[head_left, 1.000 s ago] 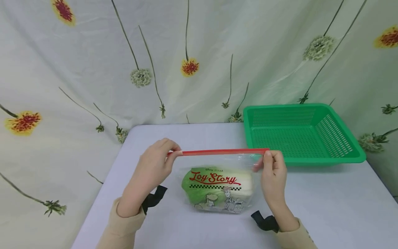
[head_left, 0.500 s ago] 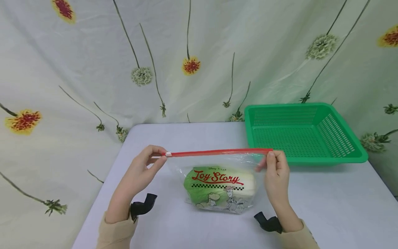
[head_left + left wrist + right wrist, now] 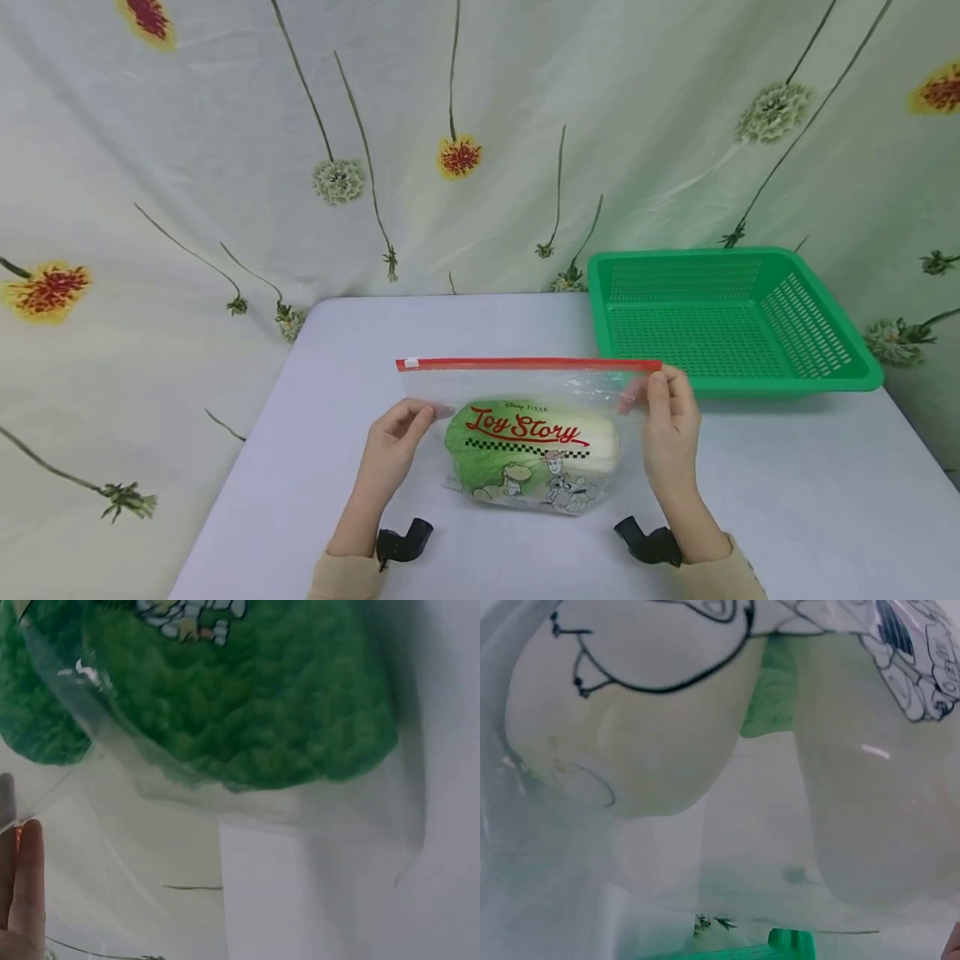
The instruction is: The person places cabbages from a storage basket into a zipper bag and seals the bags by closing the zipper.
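Note:
A clear zip bag (image 3: 525, 382) printed with red lettering and cartoon figures stands in the middle of the table. Its red zip strip (image 3: 525, 364) runs straight along the top, with the white slider (image 3: 411, 363) at the left end. Inside lie what look like two cabbages (image 3: 480, 417), leafy green ends (image 3: 255, 727) to the left and pale ends (image 3: 652, 757) to the right. My left hand (image 3: 397, 437) pinches the bag's left side edge between thumb and fingers, below the strip. At the top right corner, my right hand (image 3: 670, 425) grips the bag just under the strip.
A green plastic basket (image 3: 847, 333) stands at the back right, just behind my right hand. White cloth covers the table (image 3: 300, 467). A flower-patterned curtain (image 3: 510, 75) hangs behind its far edge.
My left hand slid the slider to the strip's left end, let go, and moved down and right to the bag's side edge. My right hand has kept its grip, shifting slightly right.

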### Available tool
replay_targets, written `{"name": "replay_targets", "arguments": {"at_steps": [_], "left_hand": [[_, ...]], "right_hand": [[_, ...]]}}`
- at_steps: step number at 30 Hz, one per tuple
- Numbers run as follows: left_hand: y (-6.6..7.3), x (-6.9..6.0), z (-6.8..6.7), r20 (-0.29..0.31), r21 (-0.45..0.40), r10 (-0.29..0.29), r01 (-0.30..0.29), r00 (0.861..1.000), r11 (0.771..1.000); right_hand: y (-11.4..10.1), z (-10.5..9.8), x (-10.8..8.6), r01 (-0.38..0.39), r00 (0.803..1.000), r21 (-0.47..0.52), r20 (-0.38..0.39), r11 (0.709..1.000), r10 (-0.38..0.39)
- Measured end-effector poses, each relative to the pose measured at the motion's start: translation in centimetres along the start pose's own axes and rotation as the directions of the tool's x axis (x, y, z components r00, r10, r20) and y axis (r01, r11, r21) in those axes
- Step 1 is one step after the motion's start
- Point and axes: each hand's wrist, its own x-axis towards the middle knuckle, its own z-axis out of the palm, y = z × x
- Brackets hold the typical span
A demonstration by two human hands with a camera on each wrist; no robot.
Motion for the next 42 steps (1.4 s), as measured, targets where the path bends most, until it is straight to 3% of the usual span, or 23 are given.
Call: {"name": "replay_targets", "arguments": {"at_steps": [4, 7, 9, 11, 14, 16, 21, 23, 25, 27, 29, 33, 36, 39, 42], "left_hand": [[-0.3, -0.3, 1.0, -0.080, -0.072, -0.028, 0.022, 0.996, 0.997], [-0.4, -0.5, 1.3, -0.107, -0.111, -0.053, 0.041, 0.993, 0.993], [-0.5, -0.6, 1.4, -0.126, -0.121, -0.057, 0.042, 0.990, 0.992], [-0.5, -0.6, 1.6, -0.152, -0.134, -0.048, 0.027, 0.987, 0.991], [-0.5, -0.7, 1.8, -0.202, -0.124, -0.013, -0.013, 0.979, 0.992], [-0.5, -0.8, 2.0, -0.236, -0.105, 0.023, -0.049, 0.971, 0.993], [0.5, -0.9, 1.8, -0.265, -0.039, 0.113, -0.128, 0.958, 0.991], [1.1, -0.9, 1.2, -0.244, -0.026, 0.105, -0.115, 0.964, 0.993], [1.4, -0.8, 0.4, -0.203, -0.019, 0.044, -0.049, 0.978, 0.999], [1.3, -0.6, -0.5, -0.148, -0.020, -0.049, 0.046, 0.988, 0.999], [0.5, -0.3, -1.2, -0.083, -0.022, -0.151, 0.150, 0.985, 0.989], [-2.1, 0.5, -1.8, 0.015, -0.003, -0.279, 0.279, 0.960, 0.960], [-4.1, 1.3, -1.7, 0.073, 0.016, -0.304, 0.304, 0.950, 0.953], [-5.3, 2.0, -1.5, 0.108, 0.054, -0.310, 0.306, 0.945, 0.951], [-5.9, 2.5, -1.3, 0.105, 0.107, -0.306, 0.295, 0.946, 0.950]], "right_hand": [[1.0, -1.2, -1.2, -0.029, 0.985, -0.126, 0.167, 0.992, 0.050], [2.2, -2.1, -2.2, 0.018, 0.935, -0.199, 0.350, 0.980, 0.054], [3.0, -2.4, -2.7, 0.060, 0.908, -0.182, 0.419, 0.982, 0.022], [3.6, -2.5, -3.1, 0.077, 0.914, -0.150, 0.406, 0.986, -0.009], [3.7, -1.9, -3.3, 0.081, 0.961, -0.132, 0.274, 0.988, -0.042], [3.7, -1.5, -3.2, 0.089, 0.981, -0.155, 0.183, 0.984, -0.060], [3.1, -0.6, -2.4, 0.118, 0.991, -0.299, 0.088, 0.947, -0.096], [2.6, -0.4, -2.0, 0.104, 0.993, -0.362, 0.088, 0.926, -0.078], [2.3, -0.2, -1.5, 0.066, 0.994, -0.414, 0.110, 0.908, -0.022], [2.2, -0.1, -1.0, -0.008, 0.985, -0.436, 0.153, 0.900, 0.083], [2.3, 0.0, -0.7, -0.111, 0.955, -0.458, 0.197, 0.882, 0.222], [3.6, 0.1, -0.1, -0.293, 0.847, -0.506, 0.256, 0.811, 0.466], [4.7, -0.1, 0.1, -0.343, 0.784, -0.552, 0.278, 0.760, 0.555], [6.0, -0.3, 0.2, -0.378, 0.746, -0.567, 0.281, 0.732, 0.604], [7.0, -0.4, 0.3, -0.417, 0.714, -0.560, 0.286, 0.716, 0.639]]}}
